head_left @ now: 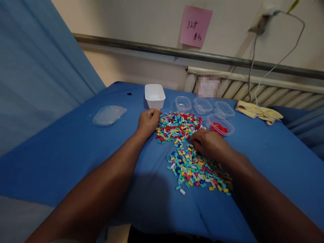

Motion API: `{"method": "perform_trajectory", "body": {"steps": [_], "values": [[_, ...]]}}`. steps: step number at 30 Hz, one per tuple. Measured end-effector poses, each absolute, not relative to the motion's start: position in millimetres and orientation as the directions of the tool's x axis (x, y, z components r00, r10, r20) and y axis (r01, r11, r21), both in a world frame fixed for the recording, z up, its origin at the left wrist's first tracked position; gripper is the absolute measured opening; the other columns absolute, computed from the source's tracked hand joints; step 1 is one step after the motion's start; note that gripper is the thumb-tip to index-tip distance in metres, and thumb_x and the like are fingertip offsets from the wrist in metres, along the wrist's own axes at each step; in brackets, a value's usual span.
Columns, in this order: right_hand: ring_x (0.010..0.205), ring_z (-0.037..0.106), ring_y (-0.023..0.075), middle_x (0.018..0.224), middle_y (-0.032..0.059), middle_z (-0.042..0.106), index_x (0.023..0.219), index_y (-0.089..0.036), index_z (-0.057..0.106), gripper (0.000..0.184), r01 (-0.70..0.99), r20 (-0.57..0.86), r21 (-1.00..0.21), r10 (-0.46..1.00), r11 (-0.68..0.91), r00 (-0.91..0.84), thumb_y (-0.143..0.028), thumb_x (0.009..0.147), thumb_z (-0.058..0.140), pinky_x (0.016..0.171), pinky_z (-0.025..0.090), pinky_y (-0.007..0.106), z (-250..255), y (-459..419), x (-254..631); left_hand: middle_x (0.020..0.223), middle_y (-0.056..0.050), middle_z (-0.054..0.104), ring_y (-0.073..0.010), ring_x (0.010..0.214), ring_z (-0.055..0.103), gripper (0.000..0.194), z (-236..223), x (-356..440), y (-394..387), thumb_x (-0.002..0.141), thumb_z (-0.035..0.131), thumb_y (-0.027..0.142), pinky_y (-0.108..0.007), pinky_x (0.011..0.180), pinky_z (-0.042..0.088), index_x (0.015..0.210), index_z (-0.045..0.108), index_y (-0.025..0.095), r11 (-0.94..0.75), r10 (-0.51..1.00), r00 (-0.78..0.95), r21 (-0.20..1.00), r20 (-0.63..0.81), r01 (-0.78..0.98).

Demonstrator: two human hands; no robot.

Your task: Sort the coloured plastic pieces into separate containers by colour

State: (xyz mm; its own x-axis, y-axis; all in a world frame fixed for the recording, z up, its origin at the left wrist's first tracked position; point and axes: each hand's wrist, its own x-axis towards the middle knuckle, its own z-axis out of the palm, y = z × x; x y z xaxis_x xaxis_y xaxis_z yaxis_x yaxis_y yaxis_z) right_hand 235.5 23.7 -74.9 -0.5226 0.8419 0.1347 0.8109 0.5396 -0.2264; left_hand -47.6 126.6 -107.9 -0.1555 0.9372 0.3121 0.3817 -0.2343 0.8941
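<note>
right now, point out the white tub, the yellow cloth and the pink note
White tub (pixel 155 102): head view, on its front wall.
Yellow cloth (pixel 249 109): head view, on its left part.
Pink note (pixel 194 17): head view, on the paper above the handwriting.

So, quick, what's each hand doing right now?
Left hand: curled beside the small multicoloured plastic bricks; grip unclear.
Right hand: curled over them; can't tell if it's holding any.

The notice (pixel 209 86) on the radiator is unreadably pixelated.
</note>
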Motion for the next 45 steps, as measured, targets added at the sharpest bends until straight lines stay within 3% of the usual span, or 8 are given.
{"method": "perform_trajectory", "body": {"steps": [3, 6, 11, 17, 23, 27, 41, 45], "values": [[0.085, 0.073, 0.0216, 0.096, 0.0057, 0.080, 0.097, -0.022, 0.079, 0.017, 0.806, 0.227, -0.259, 0.844, 0.533, -0.485, -0.013, 0.096, 0.064, 0.075, 0.052, 0.032, -70.5, 22.7, 244.2, 0.071, -0.005, 0.071, -0.0201, 0.066, 0.064, 0.048, -108.3, -47.3, 126.8, 0.096, 0.061, 0.061, -0.031, 0.059, 0.045, 0.087, 0.081, 0.018, -0.234, 0.939, -0.151, 0.895, 0.309, 0.379], [0.090, 0.074, 0.0248, 0.099, 0.0078, 0.081, 0.103, -0.022, 0.080, 0.017, 0.828, 0.430, -0.250, 0.824, 0.502, -0.370, -0.018, 0.097, 0.064, 0.082, 0.055, 0.036, -64.5, 24.1, 267.7, 0.072, -0.005, 0.071, -0.0200, 0.067, 0.064, 0.047, -109.0, -47.3, 126.7, 0.096, 0.061, 0.060, -0.031, 0.061, 0.047, 0.087, 0.081, 0.018, -0.247, 0.934, -0.153, 0.892, 0.324, 0.378], [0.100, 0.075, 0.0325, 0.106, 0.0147, 0.081, 0.109, -0.019, 0.082, 0.024, 0.936, 0.602, -0.181, 0.787, 0.303, -0.139, -0.027, 0.101, 0.060, 0.089, 0.058, 0.044, -65.3, 33.6, 315.6, 0.071, -0.004, 0.070, -0.0195, 0.065, 0.063, 0.047, -111.0, -49.5, 128.0, 0.096, 0.060, 0.059, -0.031, 0.060, 0.046, 0.085, 0.080, 0.018, -0.246, 0.934, -0.152, 0.891, 0.323, 0.380], [0.105, 0.075, 0.0353, 0.111, 0.0172, 0.081, 0.112, -0.016, 0.083, 0.027, 0.960, 0.600, -0.132, 0.791, 0.246, -0.120, -0.026, 0.103, 0.060, 0.093, 0.059, 0.049, -75.7, 37.9, 321.5, 0.071, -0.004, 0.071, -0.0197, 0.065, 0.063, 0.047, -112.2, -51.1, 129.4, 0.097, 0.060, 0.059, -0.032, 0.062, 0.047, 0.085, 0.080, 0.018, -0.260, 0.930, -0.149, 0.886, 0.337, 0.384], [0.116, 0.075, 0.0321, 0.126, 0.0137, 0.082, 0.129, -0.021, 0.078, 0.030, 0.751, 0.480, -0.226, 0.741, 0.621, -0.469, -0.019, 0.104, 0.061, 0.103, 0.059, 0.050, -79.2, 30.2, 264.2, 0.072, -0.005, 0.071, -0.0197, 0.066, 0.063, 0.046, -109.1, -47.8, 127.6, 0.097, 0.060, 0.057, -0.032, 0.062, 0.047, 0.085, 0.080, 0.017, -0.254, 0.932, -0.151, 0.889, 0.331, 0.380], [0.121, 0.073, 0.0318, 0.133, 0.0117, 0.080, 0.138, -0.023, 0.075, 0.038, 0.697, 0.346, -0.263, 0.739, 0.667, -0.578, -0.016, 0.102, 0.068, 0.106, 0.059, 0.050, -88.3, 33.5, 236.9, 0.072, -0.004, 0.071, -0.0192, 0.067, 0.063, 0.047, -110.5, -47.8, 128.2, 0.097, 0.060, 0.058, -0.031, 0.062, 0.046, 0.085, 0.080, 0.017, -0.252, 0.930, -0.159, 0.889, 0.332, 0.383], [0.100, 0.071, 0.0283, 0.102, 0.0093, 0.079, 0.108, -0.021, 0.081, 0.011, 0.699, 0.315, -0.196, 0.719, 0.688, -0.620, -0.023, 0.105, 0.070, 0.093, 0.055, 0.043, -89.9, 36.2, 238.8, 0.070, -0.004, 0.069, -0.0188, 0.063, 0.061, 0.048, -111.1, -48.5, 128.7, 0.097, 0.060, 0.059, -0.031, 0.058, 0.044, 0.087, 0.080, 0.017, -0.255, 0.934, -0.146, 0.894, 0.326, 0.369], [0.100, 0.069, 0.0273, 0.104, 0.0079, 0.079, 0.104, -0.022, 0.081, 0.010, 0.705, 0.277, -0.212, 0.733, 0.677, -0.621, -0.021, 0.104, 0.071, 0.092, 0.052, 0.041, -85.5, 35.1, 239.9, 0.070, -0.004, 0.070, -0.0189, 0.064, 0.062, 0.048, -111.3, -48.1, 128.6, 0.096, 0.060, 0.059, -0.031, 0.060, 0.045, 0.085, 0.080, 0.016, -0.257, 0.932, -0.147, 0.891, 0.331, 0.375]]}}
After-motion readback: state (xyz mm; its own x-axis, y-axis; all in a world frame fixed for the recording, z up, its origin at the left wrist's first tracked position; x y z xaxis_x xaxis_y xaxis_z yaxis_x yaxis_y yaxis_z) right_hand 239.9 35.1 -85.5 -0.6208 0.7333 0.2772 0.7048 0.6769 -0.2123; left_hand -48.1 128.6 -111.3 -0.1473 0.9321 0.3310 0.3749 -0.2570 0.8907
